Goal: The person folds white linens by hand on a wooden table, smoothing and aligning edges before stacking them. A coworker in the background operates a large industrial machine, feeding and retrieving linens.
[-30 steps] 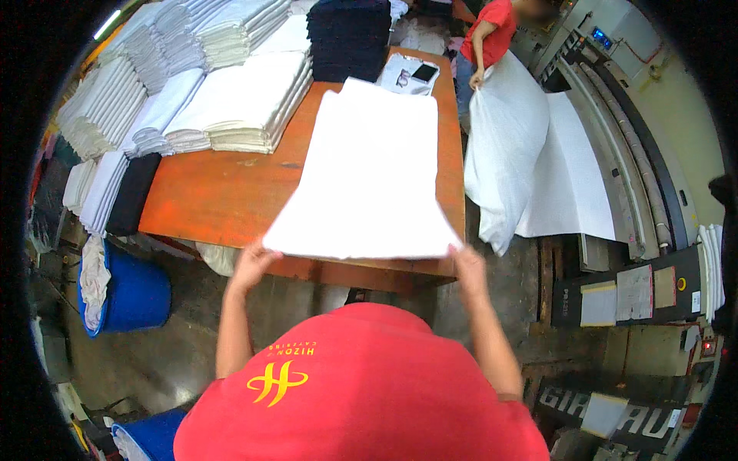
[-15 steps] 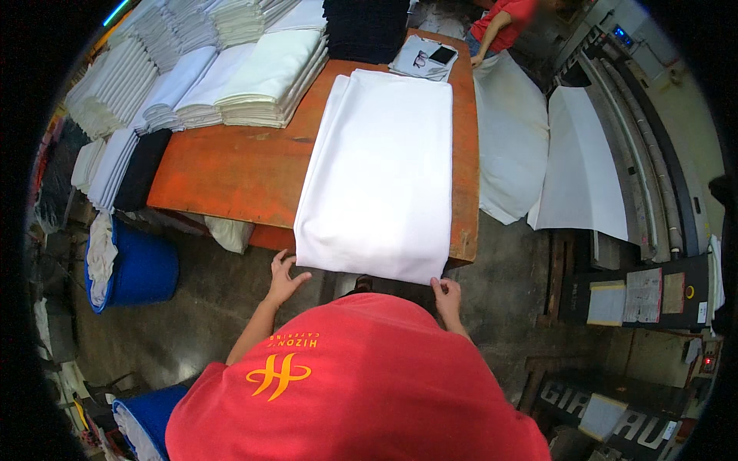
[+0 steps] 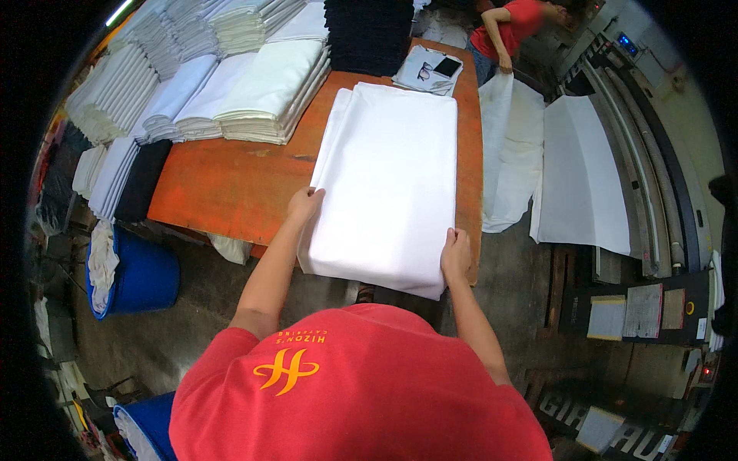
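A folded white cloth (image 3: 380, 184) lies lengthwise on the orange wooden table (image 3: 207, 177), its near end reaching past the front edge. My left hand (image 3: 304, 203) pinches the cloth's left side, about halfway along. Lower down on the other side, my right hand (image 3: 455, 250) is closed on its right edge. Beyond the cloth's far end is a small pile of light folded cloth (image 3: 415, 81) bearing glasses (image 3: 425, 71) and a dark phone (image 3: 447, 67).
Stacks of folded white linen (image 3: 261, 100) and black cloth (image 3: 365, 34) fill the table's left and back. Blue bins (image 3: 146, 269) stand at left. At right, a person (image 3: 496, 27) in red holds a white sheet (image 3: 511, 154) beside a long roller machine (image 3: 630, 177).
My hands have moved from the cloth's near corners up along its two sides. The cloth now sits folded narrower at the near end. The other person bends over the white sheet, which hangs differently.
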A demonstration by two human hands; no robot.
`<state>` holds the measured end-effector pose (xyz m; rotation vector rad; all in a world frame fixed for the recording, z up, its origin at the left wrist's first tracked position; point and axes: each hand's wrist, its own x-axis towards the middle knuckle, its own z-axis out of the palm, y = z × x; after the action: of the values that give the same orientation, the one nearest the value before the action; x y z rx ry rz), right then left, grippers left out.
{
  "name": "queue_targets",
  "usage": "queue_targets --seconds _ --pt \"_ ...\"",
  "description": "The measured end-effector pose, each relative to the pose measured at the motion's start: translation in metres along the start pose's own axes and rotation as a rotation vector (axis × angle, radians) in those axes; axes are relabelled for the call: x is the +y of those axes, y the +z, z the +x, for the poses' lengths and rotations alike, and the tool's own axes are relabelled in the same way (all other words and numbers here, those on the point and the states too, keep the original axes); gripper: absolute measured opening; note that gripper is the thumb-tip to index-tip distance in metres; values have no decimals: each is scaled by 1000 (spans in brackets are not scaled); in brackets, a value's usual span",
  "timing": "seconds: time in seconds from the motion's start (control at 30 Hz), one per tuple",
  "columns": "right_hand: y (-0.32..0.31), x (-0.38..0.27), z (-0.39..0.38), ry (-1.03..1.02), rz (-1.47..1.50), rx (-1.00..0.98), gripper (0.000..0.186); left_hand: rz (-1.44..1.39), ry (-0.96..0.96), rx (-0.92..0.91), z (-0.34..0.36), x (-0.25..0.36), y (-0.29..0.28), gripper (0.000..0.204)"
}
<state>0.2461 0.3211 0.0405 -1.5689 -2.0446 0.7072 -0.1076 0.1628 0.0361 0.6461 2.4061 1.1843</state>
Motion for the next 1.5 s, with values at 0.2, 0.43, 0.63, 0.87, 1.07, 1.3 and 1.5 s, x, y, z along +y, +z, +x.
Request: queue_targets --seconds 0.2,0.43,0.63,0.87,1.07,1.3,1.5 --pt "-1 -16 11 -49 -89 -50 38 105 -84 54 -16 -13 -21 28" --pt "5 -16 15 -79 -46 -50 42 142 104 247 9 8 -2 36" --pt "42 -31 94 -16 37 -46 43 90 -89 120 98 15 17 48" --pt "83 -55 213 327 551 -305 45 -59 -244 -99 174 27 29 46" --pt "79 -80 273 461 828 -494 36 -255 -277 -248 221 45 36 41" --pt "-44 -177 317 51 1141 -294 24 -726 10 -398 263 190 -74 42" --pt "-190 -289 294 -431 1267 -81 31 -606 464 -237 222 335 -205 57"
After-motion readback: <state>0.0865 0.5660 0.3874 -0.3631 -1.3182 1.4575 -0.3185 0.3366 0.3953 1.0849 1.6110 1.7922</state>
